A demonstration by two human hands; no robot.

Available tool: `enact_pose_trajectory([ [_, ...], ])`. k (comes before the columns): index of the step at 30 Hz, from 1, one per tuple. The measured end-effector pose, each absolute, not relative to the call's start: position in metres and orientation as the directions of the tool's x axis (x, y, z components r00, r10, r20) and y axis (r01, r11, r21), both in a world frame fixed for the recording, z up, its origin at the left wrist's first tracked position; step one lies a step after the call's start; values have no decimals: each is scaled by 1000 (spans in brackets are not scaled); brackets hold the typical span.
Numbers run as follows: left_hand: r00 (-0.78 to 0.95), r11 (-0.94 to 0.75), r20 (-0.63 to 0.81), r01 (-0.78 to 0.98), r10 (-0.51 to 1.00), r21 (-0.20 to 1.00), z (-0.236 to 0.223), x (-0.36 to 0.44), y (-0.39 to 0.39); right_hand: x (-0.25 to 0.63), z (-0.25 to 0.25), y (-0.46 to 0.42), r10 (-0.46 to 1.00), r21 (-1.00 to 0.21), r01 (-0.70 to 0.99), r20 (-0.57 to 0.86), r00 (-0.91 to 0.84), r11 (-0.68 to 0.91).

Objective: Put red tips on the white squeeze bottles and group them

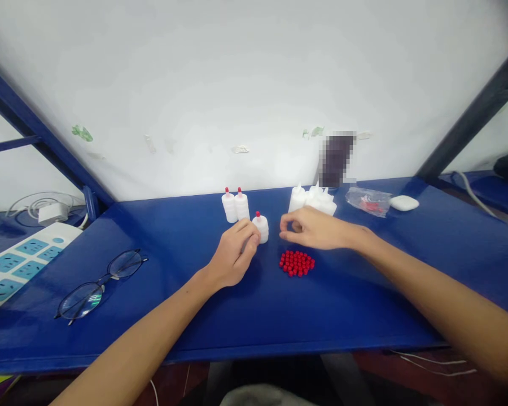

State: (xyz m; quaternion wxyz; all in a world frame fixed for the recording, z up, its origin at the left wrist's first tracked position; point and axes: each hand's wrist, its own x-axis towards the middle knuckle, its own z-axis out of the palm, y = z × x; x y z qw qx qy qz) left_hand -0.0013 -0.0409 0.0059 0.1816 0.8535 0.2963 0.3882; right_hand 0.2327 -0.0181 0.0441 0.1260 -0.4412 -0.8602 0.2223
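My left hand (233, 252) is curled around a small white squeeze bottle with a red cap (261, 226) that stands on the blue table (254, 316). My right hand (312, 228) hovers just right of that bottle with thumb and forefinger pinched together; what they hold, if anything, is too small to see. A pile of small red caps (297, 263) lies right below my right hand. Two capped bottles (235, 205) stand behind my left hand. A cluster of uncapped white bottles (314, 200) stands behind my right hand.
Eyeglasses (99, 285) lie at the left of the table. A white power strip (19, 259) and a charger (53, 212) sit at far left. A clear plastic bag with red bits (368, 201) and a white case (404, 203) lie at the back right.
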Motion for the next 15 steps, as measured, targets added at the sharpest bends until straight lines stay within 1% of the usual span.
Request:
enact_pose_trajectory([
  [1, 551, -773, 550, 356, 627, 524, 5, -1, -41, 235, 43, -19, 786, -502, 695, -47, -616, 515],
  [3, 585, -791, 543, 343, 602, 507, 2, -2, -40, 238, 40, -21, 741, -520, 682, -132, -659, 514],
  [7, 610, -774, 498, 355, 616, 524, 0, -4, -39, 239, 36, -21, 705, -538, 668, -178, -686, 514],
  [9, 633, -760, 457, 359, 625, 542, 1, -5, -39, 238, 33, -19, 712, -526, 665, -149, -686, 531],
  [13, 688, -744, 368, 383, 625, 548, 3, -5, -39, 240, 27, -16, 766, -456, 681, 3, -643, 573],
  [15, 694, -734, 335, 412, 637, 540, 4, -5, -40, 240, 24, -14, 775, -446, 690, 16, -632, 571],
])
